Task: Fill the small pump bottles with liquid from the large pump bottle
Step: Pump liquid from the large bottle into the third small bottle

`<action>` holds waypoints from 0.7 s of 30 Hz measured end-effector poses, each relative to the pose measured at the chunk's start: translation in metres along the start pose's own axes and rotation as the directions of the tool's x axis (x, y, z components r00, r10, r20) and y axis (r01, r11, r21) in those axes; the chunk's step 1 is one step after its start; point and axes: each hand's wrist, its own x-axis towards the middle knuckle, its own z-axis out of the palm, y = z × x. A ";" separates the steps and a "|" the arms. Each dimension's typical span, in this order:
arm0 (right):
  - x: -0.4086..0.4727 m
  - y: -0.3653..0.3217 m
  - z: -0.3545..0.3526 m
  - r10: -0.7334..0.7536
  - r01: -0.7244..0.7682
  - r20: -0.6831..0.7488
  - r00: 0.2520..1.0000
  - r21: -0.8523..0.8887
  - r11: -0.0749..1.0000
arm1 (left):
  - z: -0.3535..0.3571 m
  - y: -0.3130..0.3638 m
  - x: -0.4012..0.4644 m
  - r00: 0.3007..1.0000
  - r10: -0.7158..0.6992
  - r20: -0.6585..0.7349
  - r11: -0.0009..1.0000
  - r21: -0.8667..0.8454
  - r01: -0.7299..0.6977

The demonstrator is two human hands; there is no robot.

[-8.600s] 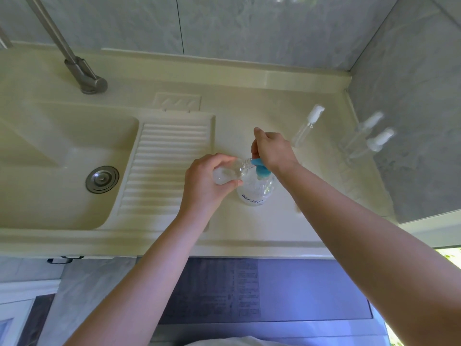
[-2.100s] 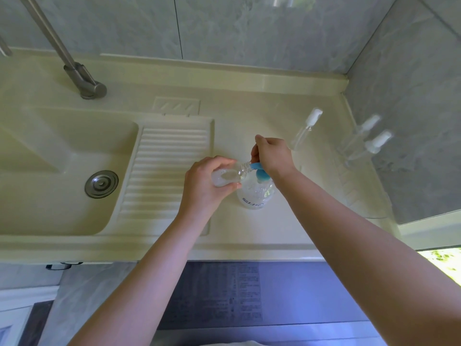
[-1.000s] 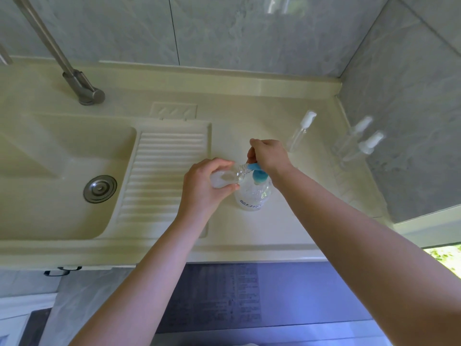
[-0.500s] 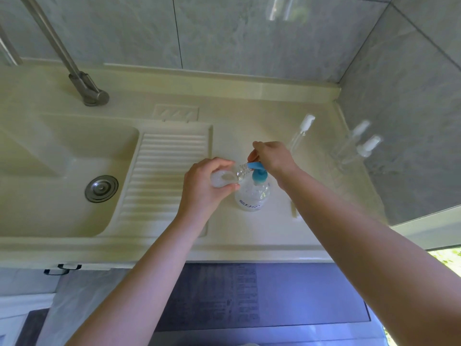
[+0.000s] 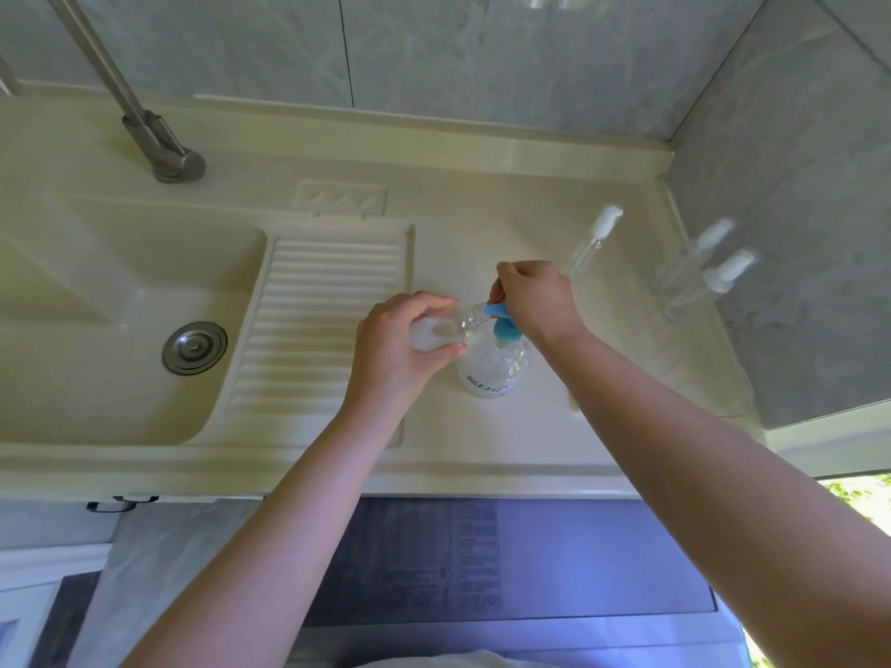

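Clear plastic, uncapped: the small pump bottle [image 5: 446, 327] lies tilted in the grip of the left hand [image 5: 402, 351], fingers and thumb curled round its body, its threaded neck pointing right and meeting the tip of the blue spout. The right hand [image 5: 535, 301] sits on top of the blue pump head [image 5: 504, 325], fingers curled down over it; grip closed on the pump. How far the head is pressed in cannot be told.

The large pump bottle [image 5: 492, 368] stands upright on the worktop [image 5: 482, 219], directly under the right hand and just right of the left hand. Its body is clear, with blue lettering near the base. Level of liquid inside either bottle: not readable.

Behind the right hand, a slim clear bottle with a white pump top [image 5: 595, 241] stands on the worktop, partly hidden by the knuckles. Further right, near the side wall, two more small bottles with white tops [image 5: 723, 272] appear blurred; it cannot be determined whether these are bottles or reflections in the glossy wall tile [image 5: 795, 233].

Left of the hands: a ribbed draining board [image 5: 328, 320], then the sink [image 5: 120, 291] with a metal drain [image 5: 194, 348]. A metal tap [image 5: 164, 147] is mounted at the rear left. All surfaces are cream-coloured.
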 end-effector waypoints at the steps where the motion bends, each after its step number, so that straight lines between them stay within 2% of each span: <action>1: 0.000 0.001 0.001 -0.020 0.020 -0.016 1.000 -0.019 1.000 | 0.000 -0.001 -0.001 1.000 -0.001 0.000 1.000 0.005 0.001; 5: -0.001 0.000 0.006 -0.101 0.097 -0.061 0.993 -0.060 0.993 | 0.001 -0.004 -0.001 1.000 -0.011 0.011 1.000 -0.014 0.011; 11: -0.001 -0.004 -0.001 -0.012 0.012 0.002 1.000 -0.001 1.000 | 0.000 -0.002 -0.002 1.000 0.006 0.005 1.000 0.005 -0.006; 21: -0.002 -0.002 0.005 -0.120 0.116 -0.034 0.992 -0.084 0.990 | 0.000 -0.003 0.000 1.000 0.017 -0.008 1.000 0.002 -0.017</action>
